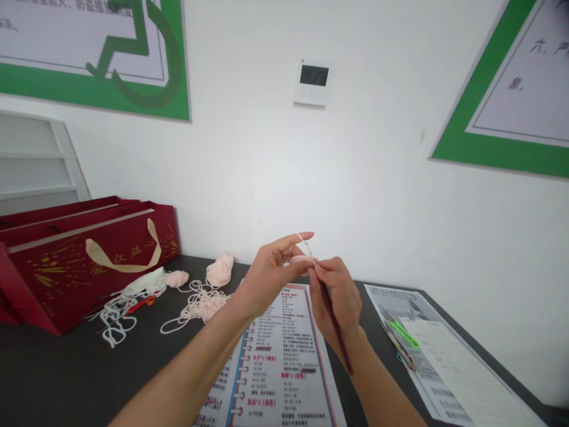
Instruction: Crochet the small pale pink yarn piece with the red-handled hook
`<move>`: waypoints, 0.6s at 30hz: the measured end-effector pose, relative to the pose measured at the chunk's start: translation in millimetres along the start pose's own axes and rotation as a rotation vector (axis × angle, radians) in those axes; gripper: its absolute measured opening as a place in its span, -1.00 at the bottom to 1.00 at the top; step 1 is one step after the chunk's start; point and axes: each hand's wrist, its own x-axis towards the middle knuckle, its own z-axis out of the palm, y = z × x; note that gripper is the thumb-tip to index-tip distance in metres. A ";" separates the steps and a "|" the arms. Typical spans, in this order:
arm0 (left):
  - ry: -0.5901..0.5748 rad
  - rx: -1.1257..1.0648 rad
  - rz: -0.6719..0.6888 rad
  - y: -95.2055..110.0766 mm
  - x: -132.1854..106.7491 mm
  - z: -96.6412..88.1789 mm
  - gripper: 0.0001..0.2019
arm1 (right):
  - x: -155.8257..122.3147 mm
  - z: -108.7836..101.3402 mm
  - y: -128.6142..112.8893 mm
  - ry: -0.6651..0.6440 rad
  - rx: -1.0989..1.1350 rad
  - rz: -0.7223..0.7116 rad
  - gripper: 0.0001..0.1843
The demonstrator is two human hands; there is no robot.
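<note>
My left hand (pixel 271 274) is raised over the dark table (pixel 66 373), its index finger stretched out with a strand of pale pink yarn (pixel 303 239) looped over it and its thumb and other fingers pinching a small pink crocheted piece (pixel 300 260). Close against it, my right hand (pixel 338 296) is closed round a dark red crochet hook (pixel 334 323), whose tip meets the pink piece. The hook's handle runs down along my right wrist.
A spiral-bound printed sheet (pixel 280 362) lies under my hands. Loose pink yarn and small pink balls (pixel 204 293) sit to the left, beside white yarn (pixel 122 305) and a red gift bag (pixel 84 261). Papers with green-handled snips (pixel 402 333) lie to the right.
</note>
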 end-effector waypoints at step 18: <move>-0.084 -0.207 -0.199 15.0 4.1 -26.2 -0.68 | 15.0 -30.1 6.4 -0.181 0.553 0.399 -0.90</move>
